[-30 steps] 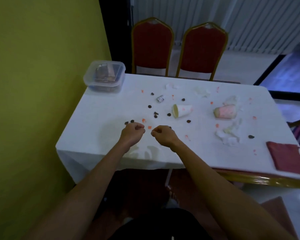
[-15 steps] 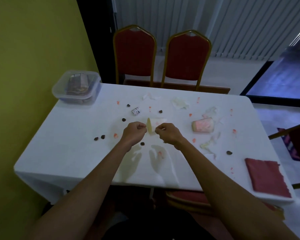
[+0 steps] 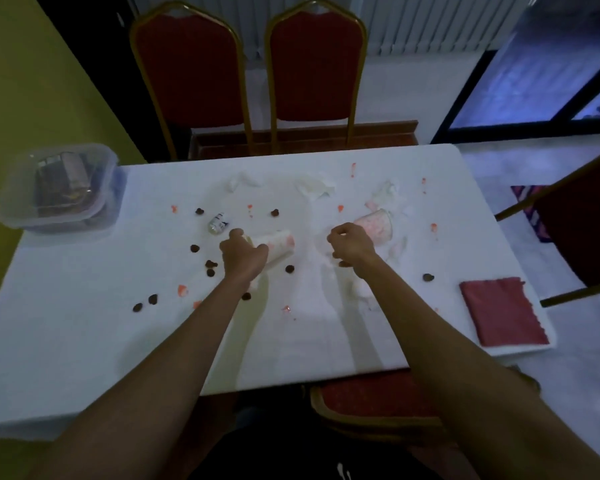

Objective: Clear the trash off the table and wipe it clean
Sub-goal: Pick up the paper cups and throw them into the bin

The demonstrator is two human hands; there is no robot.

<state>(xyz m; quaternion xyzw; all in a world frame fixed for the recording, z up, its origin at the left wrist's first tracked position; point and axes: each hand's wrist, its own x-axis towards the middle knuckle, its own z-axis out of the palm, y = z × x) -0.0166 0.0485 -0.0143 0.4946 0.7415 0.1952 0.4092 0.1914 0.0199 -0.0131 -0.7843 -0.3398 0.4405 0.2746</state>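
Observation:
A white paper cup (image 3: 278,242) lies tipped on the white-clothed table (image 3: 84,323), and my left hand (image 3: 243,254) is closed around its mouth end. A pink-stained cup (image 3: 379,224) lies on its side just beyond my right hand (image 3: 351,245). That hand hovers loosely curled, thumb apart from the fingers, holding nothing. Dark crumbs (image 3: 194,248), red smears (image 3: 182,290) and crumpled tissues (image 3: 314,183) are scattered over the cloth. A small wrapper (image 3: 219,223) lies left of the white cup. A folded red cloth (image 3: 503,310) rests at the right front edge.
A clear plastic container (image 3: 59,188) with items inside stands at the table's far left corner. Two red chairs (image 3: 194,67) stand behind the table, another chair (image 3: 582,216) at the right, and a chair seat (image 3: 371,393) under the near edge. The yellow wall is on the left.
I have leaned closer over the table. Both hands moved forward and apart from fists held together; the left closed on the white cup, the right reached toward the pink cup and loosened.

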